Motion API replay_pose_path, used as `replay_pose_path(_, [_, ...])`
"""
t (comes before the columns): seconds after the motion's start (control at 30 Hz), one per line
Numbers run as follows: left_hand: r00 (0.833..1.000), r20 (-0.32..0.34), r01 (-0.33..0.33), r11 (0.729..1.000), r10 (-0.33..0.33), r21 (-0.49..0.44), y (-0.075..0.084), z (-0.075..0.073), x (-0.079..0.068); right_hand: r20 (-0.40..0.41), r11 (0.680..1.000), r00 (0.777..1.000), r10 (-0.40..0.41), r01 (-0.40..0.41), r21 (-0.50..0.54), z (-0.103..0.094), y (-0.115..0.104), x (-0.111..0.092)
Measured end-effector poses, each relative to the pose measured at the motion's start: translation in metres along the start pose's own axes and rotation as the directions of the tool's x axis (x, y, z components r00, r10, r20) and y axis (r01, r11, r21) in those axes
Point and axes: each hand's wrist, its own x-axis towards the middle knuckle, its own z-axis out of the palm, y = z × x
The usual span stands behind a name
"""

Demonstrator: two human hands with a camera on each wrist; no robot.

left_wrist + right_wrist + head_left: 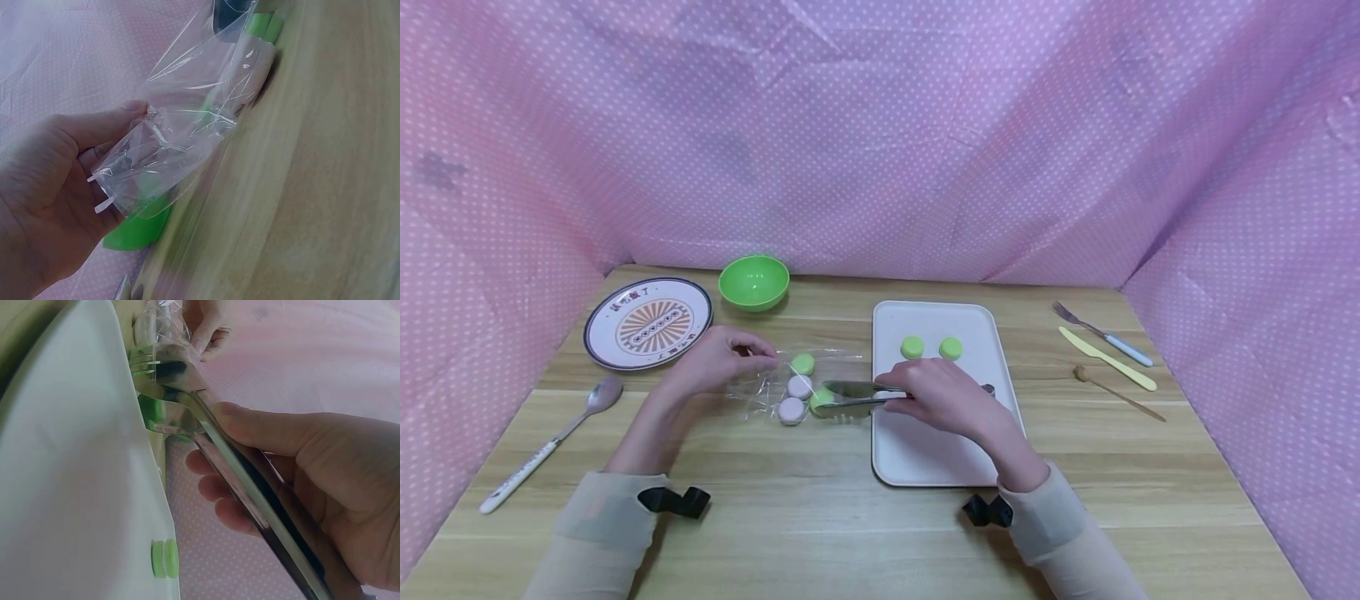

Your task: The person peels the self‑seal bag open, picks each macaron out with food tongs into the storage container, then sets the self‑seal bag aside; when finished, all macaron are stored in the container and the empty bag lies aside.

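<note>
My left hand (722,360) pinches the edge of a clear plastic bag (181,150) between thumb and fingers. In the bag area lie two pale pink macarons (799,386) and two green macarons, one at the back (802,363) and one nearer (820,403). My right hand (936,396) grips metal tongs (250,481), thumb on one arm and fingers under the other. The tips of the tongs (842,388) reach left to the bag, around the nearer green macaron. Two more green macarons (931,347) sit on the white tray (936,458) beneath my right hand.
A green bowl (754,283) and a patterned plate (598,333) stand at the back left. Near the left edge lies a spoon (550,446). To the tray's right are a fork (1101,332), a yellow knife (1105,358) and a small wooden stick (1120,393).
</note>
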Motion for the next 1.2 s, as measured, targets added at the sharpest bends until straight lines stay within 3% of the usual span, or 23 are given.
replay_pose_path(0.83, [1.000, 0.005, 0.010, 1.000, -0.010, 0.007, 0.001, -0.001, -0.001, -0.008, 1.000, 1.000, 0.003, -0.003, -0.013, -0.002, 0.000, 0.000])
replay_pose_path(1.2, [1.000, -0.008, 0.009, 1.000, -0.009, 0.012, 0.001, -0.001, -0.002, -0.081, 0.994, 0.991, 0.111, -0.109, 0.029, -0.019, 0.030, -0.025])
